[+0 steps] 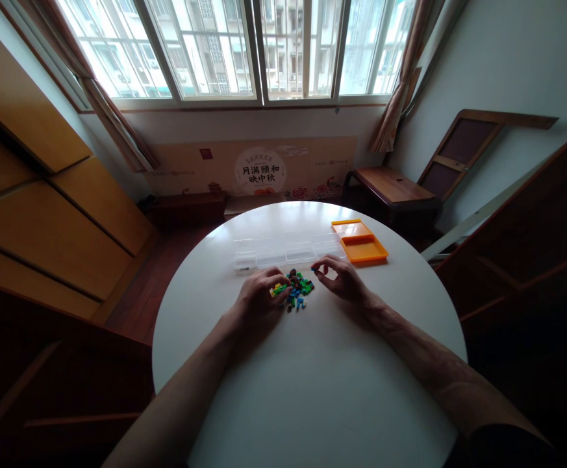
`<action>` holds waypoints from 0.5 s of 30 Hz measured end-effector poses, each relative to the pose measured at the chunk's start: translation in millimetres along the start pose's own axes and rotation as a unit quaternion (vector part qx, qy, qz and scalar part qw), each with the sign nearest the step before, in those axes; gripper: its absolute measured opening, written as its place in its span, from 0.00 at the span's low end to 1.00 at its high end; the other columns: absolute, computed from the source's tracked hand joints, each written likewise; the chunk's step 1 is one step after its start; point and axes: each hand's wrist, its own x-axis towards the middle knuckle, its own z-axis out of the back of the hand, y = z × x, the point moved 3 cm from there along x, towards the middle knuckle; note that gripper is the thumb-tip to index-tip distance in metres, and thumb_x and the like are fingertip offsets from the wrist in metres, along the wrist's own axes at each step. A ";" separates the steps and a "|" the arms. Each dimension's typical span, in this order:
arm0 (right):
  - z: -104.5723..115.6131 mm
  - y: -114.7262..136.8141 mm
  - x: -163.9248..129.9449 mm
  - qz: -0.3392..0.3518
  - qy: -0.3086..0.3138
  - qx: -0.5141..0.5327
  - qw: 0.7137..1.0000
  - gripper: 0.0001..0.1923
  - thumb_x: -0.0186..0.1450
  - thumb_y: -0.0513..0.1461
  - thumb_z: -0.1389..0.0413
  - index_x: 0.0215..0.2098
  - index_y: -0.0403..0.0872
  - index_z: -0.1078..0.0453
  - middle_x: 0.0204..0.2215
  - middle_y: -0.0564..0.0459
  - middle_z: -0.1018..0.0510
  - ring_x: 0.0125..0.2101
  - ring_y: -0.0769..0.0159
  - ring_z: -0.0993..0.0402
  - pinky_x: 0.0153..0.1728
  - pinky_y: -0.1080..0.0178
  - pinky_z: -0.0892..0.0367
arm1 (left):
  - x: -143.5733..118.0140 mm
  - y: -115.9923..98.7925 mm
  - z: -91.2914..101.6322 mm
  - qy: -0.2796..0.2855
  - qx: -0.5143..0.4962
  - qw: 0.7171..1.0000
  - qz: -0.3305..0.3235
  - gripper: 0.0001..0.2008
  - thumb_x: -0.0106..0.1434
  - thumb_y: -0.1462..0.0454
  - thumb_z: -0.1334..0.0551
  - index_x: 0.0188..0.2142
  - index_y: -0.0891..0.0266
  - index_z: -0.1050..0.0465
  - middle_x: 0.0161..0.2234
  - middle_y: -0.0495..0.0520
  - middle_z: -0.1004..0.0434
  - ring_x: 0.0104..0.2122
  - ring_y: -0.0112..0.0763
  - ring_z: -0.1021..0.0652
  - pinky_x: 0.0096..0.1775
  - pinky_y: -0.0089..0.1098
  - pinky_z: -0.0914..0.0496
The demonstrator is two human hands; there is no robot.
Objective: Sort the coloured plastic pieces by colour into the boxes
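Note:
A small heap of toy building bricks [304, 284] in green, blue, yellow and dark brown lies on the white round table [322, 377]. My left hand [258, 290] rests at the heap's left side, its fingers curved over yellow and green bricks, with a gap between thumb and forefinger. Just right of the heap, my right hand [344, 279] pinches a small dark blue brick [315, 269] between thumb and forefinger, slightly above the table. Behind both hands lies a clear plastic compartment box [268, 260], partly covered by the fingers.
An orange case [364, 249] with its lid open stands at the back right, beside the clear box. Past the table are a wooden chair [395, 185], a printed cardboard panel [319, 156] and a window [215, 52]. Wooden cabinets [54, 227] line the left.

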 end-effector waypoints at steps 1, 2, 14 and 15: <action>0.5 -0.6 0.3 -0.001 -0.003 -0.006 1.000 0.07 0.75 0.39 0.41 0.49 0.52 0.21 0.42 0.50 0.16 0.37 0.61 0.21 0.41 0.57 0.23 | 0.0 0.0 0.4 -0.003 0.006 1.000 0.008 0.06 0.73 0.59 0.34 0.43 0.54 0.16 0.43 0.53 0.15 0.38 0.34 0.17 0.42 0.34 0.25; 1.3 -1.1 0.7 -0.001 -0.008 -0.014 1.000 0.08 0.77 0.40 0.41 0.49 0.52 0.20 0.42 0.50 0.16 0.37 0.60 0.21 0.43 0.57 0.23 | -0.1 0.0 0.9 -0.008 0.013 1.000 0.017 0.07 0.74 0.58 0.34 0.43 0.54 0.16 0.43 0.53 0.15 0.38 0.35 0.17 0.42 0.35 0.25; 41.6 -54.5 -3.8 -0.116 -0.146 -0.155 0.970 0.14 0.78 0.44 0.47 0.45 0.49 0.20 0.52 0.42 0.16 0.54 0.46 0.21 0.61 0.44 0.27 | -2.5 16.9 6.8 -0.100 0.123 0.976 0.148 0.16 0.76 0.53 0.37 0.55 0.56 0.20 0.59 0.60 0.21 0.58 0.51 0.21 0.61 0.50 0.27; 42.5 -60.4 -5.2 -0.136 -0.146 -0.152 0.968 0.14 0.77 0.44 0.47 0.45 0.49 0.20 0.53 0.42 0.16 0.54 0.46 0.20 0.60 0.44 0.26 | -3.0 18.9 6.0 -0.100 0.129 0.973 0.160 0.17 0.76 0.52 0.38 0.56 0.57 0.20 0.61 0.61 0.22 0.60 0.52 0.22 0.62 0.51 0.28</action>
